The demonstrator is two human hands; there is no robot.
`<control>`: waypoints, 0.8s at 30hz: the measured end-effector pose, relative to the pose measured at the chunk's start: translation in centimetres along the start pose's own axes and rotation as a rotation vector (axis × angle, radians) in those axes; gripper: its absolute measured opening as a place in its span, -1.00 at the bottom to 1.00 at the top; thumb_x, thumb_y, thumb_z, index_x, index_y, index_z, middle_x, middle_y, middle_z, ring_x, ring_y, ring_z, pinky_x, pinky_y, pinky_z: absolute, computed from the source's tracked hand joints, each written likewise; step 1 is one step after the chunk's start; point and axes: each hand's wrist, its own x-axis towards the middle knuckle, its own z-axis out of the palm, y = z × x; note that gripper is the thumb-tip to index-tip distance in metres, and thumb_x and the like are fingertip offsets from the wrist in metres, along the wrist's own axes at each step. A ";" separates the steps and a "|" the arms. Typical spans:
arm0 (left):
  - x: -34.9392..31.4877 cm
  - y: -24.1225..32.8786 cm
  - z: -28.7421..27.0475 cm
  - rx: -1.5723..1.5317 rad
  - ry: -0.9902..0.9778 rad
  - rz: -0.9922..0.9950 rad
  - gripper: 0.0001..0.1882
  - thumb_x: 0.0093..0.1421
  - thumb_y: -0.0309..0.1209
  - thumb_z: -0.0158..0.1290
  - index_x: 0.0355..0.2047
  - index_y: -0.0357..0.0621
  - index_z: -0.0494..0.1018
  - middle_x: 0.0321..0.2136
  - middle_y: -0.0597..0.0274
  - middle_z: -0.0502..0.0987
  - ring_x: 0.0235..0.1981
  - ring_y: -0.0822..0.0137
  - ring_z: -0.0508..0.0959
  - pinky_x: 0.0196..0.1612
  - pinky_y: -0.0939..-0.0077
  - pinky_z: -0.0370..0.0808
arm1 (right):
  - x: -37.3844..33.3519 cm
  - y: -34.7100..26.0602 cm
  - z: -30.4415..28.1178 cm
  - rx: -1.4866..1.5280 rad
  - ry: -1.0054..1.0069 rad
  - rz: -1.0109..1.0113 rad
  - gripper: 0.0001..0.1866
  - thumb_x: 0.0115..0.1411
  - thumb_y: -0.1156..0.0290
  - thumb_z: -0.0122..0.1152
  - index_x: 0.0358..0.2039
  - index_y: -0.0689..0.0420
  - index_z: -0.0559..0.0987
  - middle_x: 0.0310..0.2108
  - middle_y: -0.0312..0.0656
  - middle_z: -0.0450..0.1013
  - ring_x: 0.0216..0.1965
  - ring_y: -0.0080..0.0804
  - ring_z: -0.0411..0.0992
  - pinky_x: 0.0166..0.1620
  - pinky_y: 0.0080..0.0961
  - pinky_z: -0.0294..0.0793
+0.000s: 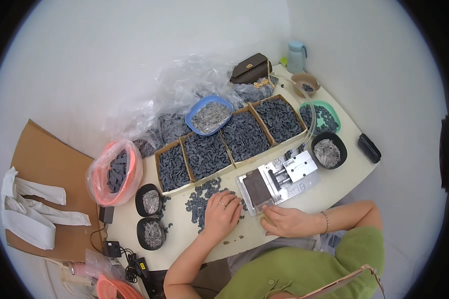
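My left hand [221, 213], a ring on one finger, rests on a loose pile of small dark grey plastic pieces [198, 202]. Its fingers curl down together, and whatever is under the fingertips is hidden. At the near edge of a metal fixture [279, 180], my right hand [287, 222] is closed, thumb and fingers drawn together. What it pinches, if anything, cannot be made out. A dark brown block [257, 188] lies on the fixture's left part, beside a silver pneumatic cylinder [300, 166].
Behind the pile stands a divided cardboard tray [199, 185] of grey pieces, a blue basin [188, 119] of clear slim parts on its rim. Black bowls [344, 152] [139, 198] hold similar parts. A pink basket [133, 172], green dish [337, 119], air hose [313, 117] and glasses case [369, 148] surround the work.
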 end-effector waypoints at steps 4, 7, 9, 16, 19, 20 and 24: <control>-0.6 0.4 -0.1 0.002 -0.017 0.006 -0.81 -0.05 -0.50 0.20 -0.36 -0.18 0.52 -0.34 0.23 0.54 -0.16 0.13 0.50 -0.05 0.23 0.39 | -0.2 0.4 0.4 -0.049 0.076 0.007 -0.72 0.00 0.34 0.15 -0.25 0.16 0.48 -0.22 0.05 0.46 -0.14 -0.24 0.42 -0.02 -0.46 0.41; -1.2 0.2 0.5 -0.041 -0.026 0.011 -0.80 -0.05 -0.51 0.20 -0.35 -0.20 0.53 -0.32 0.20 0.55 -0.17 0.11 0.52 -0.08 0.26 0.44 | -0.3 2.5 1.8 0.014 0.234 -0.028 -0.79 -0.06 0.39 0.18 -0.33 0.06 0.51 -0.25 -0.10 0.49 -0.16 -0.36 0.43 -0.12 -0.53 0.45; -1.3 0.3 1.0 -0.076 -0.023 0.027 -0.79 -0.04 -0.51 0.19 -0.33 -0.22 0.54 -0.29 0.17 0.56 -0.17 0.09 0.53 -0.10 0.26 0.47 | 0.1 4.6 1.6 0.023 0.368 -0.052 -0.82 -0.07 0.39 0.19 -0.38 0.02 0.51 -0.31 -0.24 0.50 -0.22 -0.41 0.44 -0.19 -0.54 0.44; 0.6 3.6 2.5 0.120 -0.079 0.119 -0.78 0.00 -0.48 0.12 -0.33 -0.35 0.52 -0.22 -0.02 0.54 -0.15 0.04 0.54 -0.14 0.28 0.52 | 8.1 13.8 2.6 0.543 0.459 0.603 -0.65 0.14 0.39 0.17 -0.05 0.14 0.41 -0.31 -0.08 0.46 -0.29 -0.09 0.40 -0.20 -0.25 0.38; 1.7 4.6 3.4 0.273 -0.193 0.103 -0.82 -0.05 -0.49 0.09 -0.42 -0.34 0.49 -0.29 -0.03 0.53 -0.24 0.06 0.56 -0.25 0.32 0.54 | 7.9 15.2 5.5 0.563 0.311 0.630 -0.47 0.16 0.39 0.15 0.14 0.13 0.25 -0.21 -0.03 0.42 -0.21 -0.08 0.38 -0.09 -0.27 0.38; 1.8 4.7 3.5 0.334 -0.247 0.090 -0.84 -0.08 -0.50 0.08 -0.45 -0.33 0.48 -0.32 -0.02 0.53 -0.27 0.07 0.56 -0.30 0.34 0.55 | 7.9 15.1 5.0 0.583 0.281 0.616 -0.46 0.17 0.39 0.16 0.15 0.13 0.24 -0.19 -0.03 0.42 -0.20 -0.09 0.38 -0.07 -0.29 0.38; 2.6 4.7 3.6 0.326 -0.392 0.056 -0.89 -0.12 -0.51 0.06 -0.52 -0.26 0.43 -0.48 0.02 0.48 -0.38 0.20 0.56 -0.43 0.32 0.54 | 5.1 18.8 1.5 0.798 0.080 0.729 -0.65 0.13 0.38 0.17 -0.06 0.16 0.49 -0.21 -0.01 0.53 -0.11 -0.09 0.46 -0.04 -0.25 0.43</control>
